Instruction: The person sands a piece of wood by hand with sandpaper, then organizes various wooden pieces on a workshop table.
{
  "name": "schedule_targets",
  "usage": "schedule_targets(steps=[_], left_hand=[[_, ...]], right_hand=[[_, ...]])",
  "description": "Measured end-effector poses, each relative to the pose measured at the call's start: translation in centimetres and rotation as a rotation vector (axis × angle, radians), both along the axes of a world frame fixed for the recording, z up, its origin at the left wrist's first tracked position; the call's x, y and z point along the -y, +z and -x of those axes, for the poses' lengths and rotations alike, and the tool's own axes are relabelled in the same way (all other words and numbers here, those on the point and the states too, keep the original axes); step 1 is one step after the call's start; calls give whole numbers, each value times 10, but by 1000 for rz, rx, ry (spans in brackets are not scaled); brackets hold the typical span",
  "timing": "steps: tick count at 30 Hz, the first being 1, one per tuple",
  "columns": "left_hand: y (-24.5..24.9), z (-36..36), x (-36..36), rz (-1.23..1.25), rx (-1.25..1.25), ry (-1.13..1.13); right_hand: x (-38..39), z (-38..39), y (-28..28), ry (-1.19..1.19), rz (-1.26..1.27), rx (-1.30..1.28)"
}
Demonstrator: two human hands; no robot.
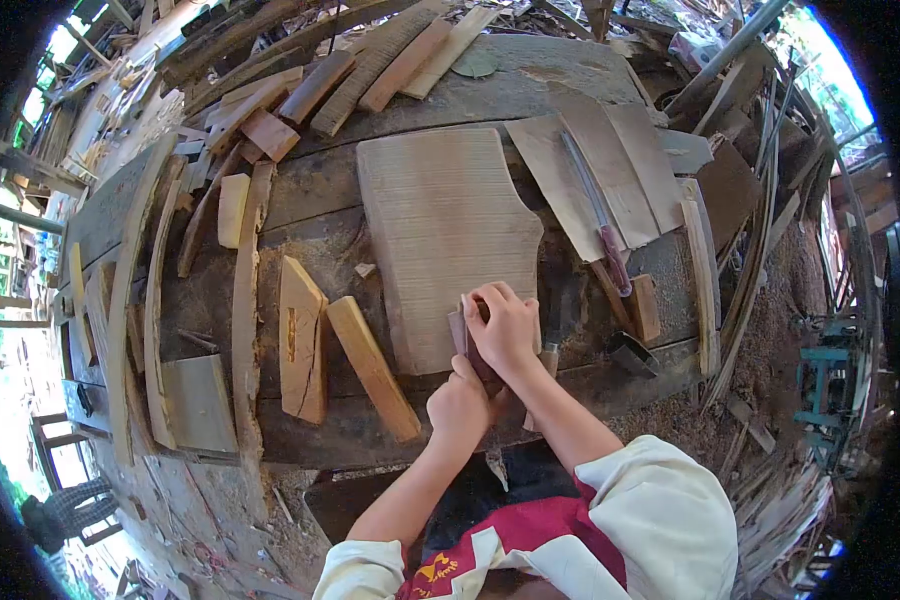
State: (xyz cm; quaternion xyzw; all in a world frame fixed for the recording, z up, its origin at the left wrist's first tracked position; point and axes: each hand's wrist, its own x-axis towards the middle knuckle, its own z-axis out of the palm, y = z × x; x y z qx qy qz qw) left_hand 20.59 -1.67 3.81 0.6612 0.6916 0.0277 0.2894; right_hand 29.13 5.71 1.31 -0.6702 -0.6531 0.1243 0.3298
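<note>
A pale wooden board (440,220) with fine ridges across its face lies flat on the workbench, its right edge curved. At its near end, my left hand (458,408) is closed around a thin brown flat piece (458,330), thumb pointing up along it. My right hand (503,328) has its fingers bent and pressed against the same piece from the right, over the board. The piece looks like a folded sheet or thin strip; the hands hide much of it. Beside my right wrist lies a narrow tool with a pale wooden handle (547,362), partly covered by the forearm.
Two wood blocks (303,345) (372,367) lie left of the board. On the right, a long blade with a red handle (613,258) rests on thin wooden sheets (635,170). Long strips (247,330) line the left side. Offcuts (400,70) lie at the back.
</note>
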Motion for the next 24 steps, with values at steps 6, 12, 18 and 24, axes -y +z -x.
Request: schedule_targets(steps=[6,12,18,24], left_hand=[[-3,-10,-80,-41,22,55],[5,-16,-211,-63,-39,114],[-4,-13,-287,-161,-90,118],[4,-19,-257,-161,-33,128]], right_hand=[[-86,-5,-3,55,-37,81],[-222,-3,-9,78,-93,38],[-297,-1,-7,27,-71,67],[-269,-5,-1,51,-76,128]])
